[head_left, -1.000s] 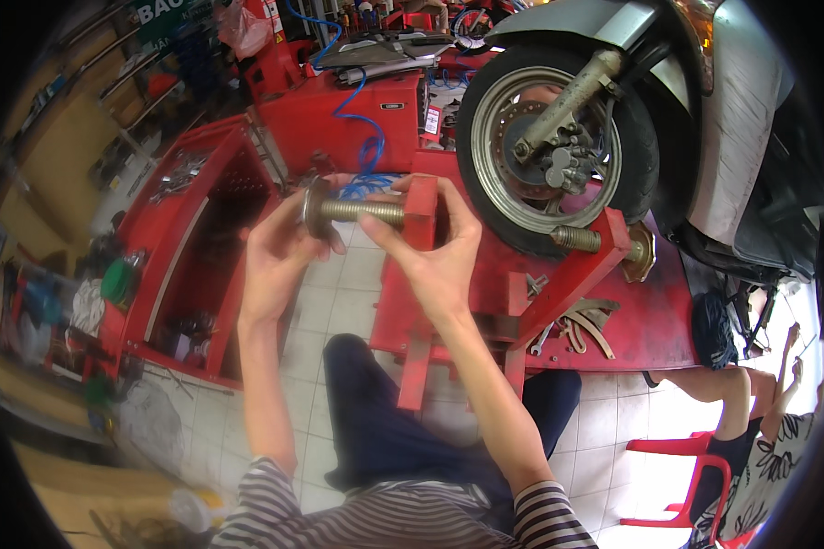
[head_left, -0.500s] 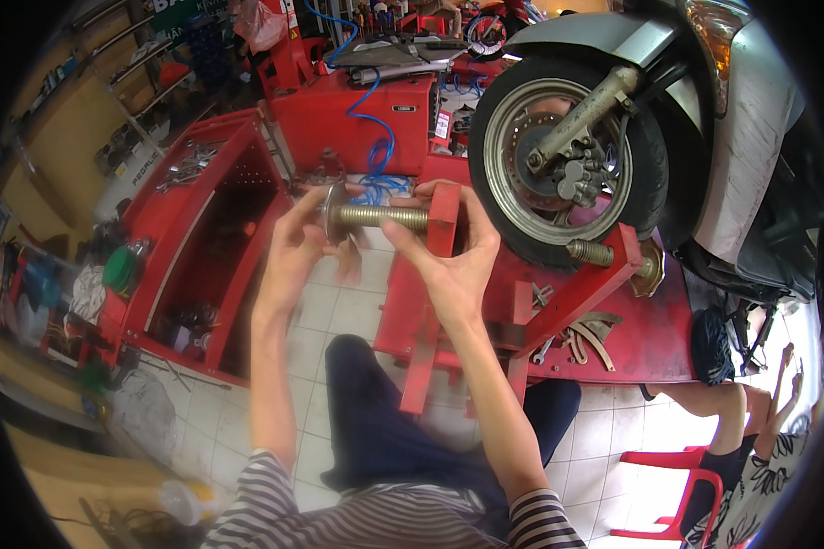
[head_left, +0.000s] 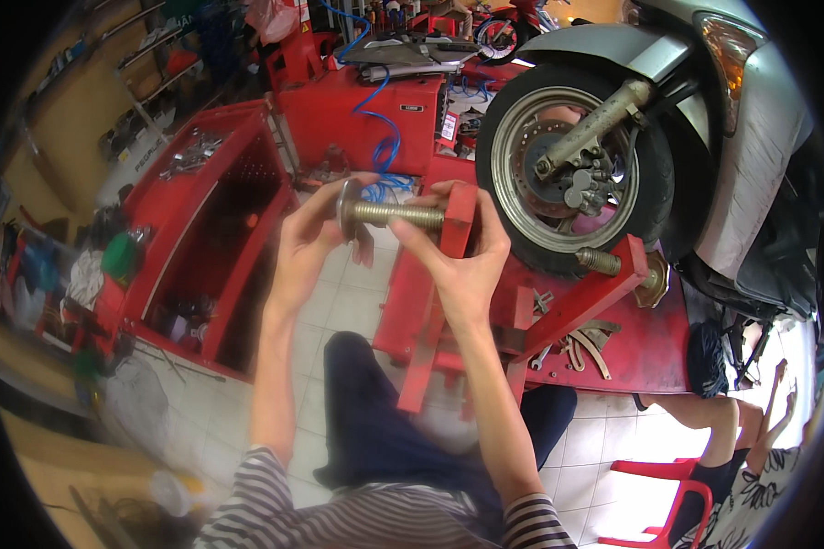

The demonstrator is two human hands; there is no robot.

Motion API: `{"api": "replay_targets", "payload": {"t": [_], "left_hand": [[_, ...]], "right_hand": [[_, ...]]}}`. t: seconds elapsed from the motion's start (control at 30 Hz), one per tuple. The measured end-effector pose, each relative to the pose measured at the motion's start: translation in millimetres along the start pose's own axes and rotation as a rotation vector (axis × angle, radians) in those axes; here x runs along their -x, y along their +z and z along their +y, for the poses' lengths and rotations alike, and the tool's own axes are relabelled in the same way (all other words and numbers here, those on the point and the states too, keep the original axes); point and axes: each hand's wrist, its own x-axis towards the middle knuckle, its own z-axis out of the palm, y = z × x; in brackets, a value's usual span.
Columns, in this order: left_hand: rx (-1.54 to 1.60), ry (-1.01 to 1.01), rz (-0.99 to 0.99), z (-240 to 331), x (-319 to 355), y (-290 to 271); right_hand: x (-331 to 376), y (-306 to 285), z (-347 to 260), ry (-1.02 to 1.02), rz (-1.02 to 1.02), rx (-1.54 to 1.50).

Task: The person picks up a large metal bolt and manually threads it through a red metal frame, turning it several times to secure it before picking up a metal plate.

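Location: a motorcycle repair workshop. A scooter front wheel sits clamped on a red lift stand at 2 o'clock. A red tool cart stands at 9 o'clock. Wall shelves occupy 11 o'clock. Wrenches lie on the stand at 4 o'clock.

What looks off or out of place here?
Little stands out. The left hand and right hand hold a threaded bolt level through a red bracket. Loose curved metal parts lie on the red lift platform.
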Motion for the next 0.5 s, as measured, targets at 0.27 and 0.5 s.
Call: {"api": "replay_targets", "payload": {"t": [0.27, 0.5], "left_hand": [[0.054, -0.191, -0.037, 2, -1, -2], [-0.036, -0.054, -0.076, 14, -2, -4]], "right_hand": [[2, -3, 4, 0.025, -0.008, 0.033], [0, 0, 9, -0.033, 0.053, 0.035]]}}
